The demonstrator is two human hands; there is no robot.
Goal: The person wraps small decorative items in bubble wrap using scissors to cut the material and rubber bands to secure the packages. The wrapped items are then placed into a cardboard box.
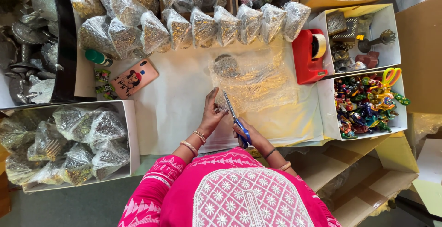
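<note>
— Head view: right hand [248,137] closed round blue-handled scissors [235,116], blades up toward clear plastic sheet [258,77] on white paper [175,102]; left hand [212,114] open, fingers flat, holding nothing.
— Best kept taut under the flat fingers, cut straight.
— Containers?
— Left box [131,135]: wrapped metal pieces. Right box [324,112]: colourful figurines.

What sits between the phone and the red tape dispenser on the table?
In the head view, between the phone and the red tape dispenser: bare white paper, then a clear plastic sheet over a dark round piece.
</note>
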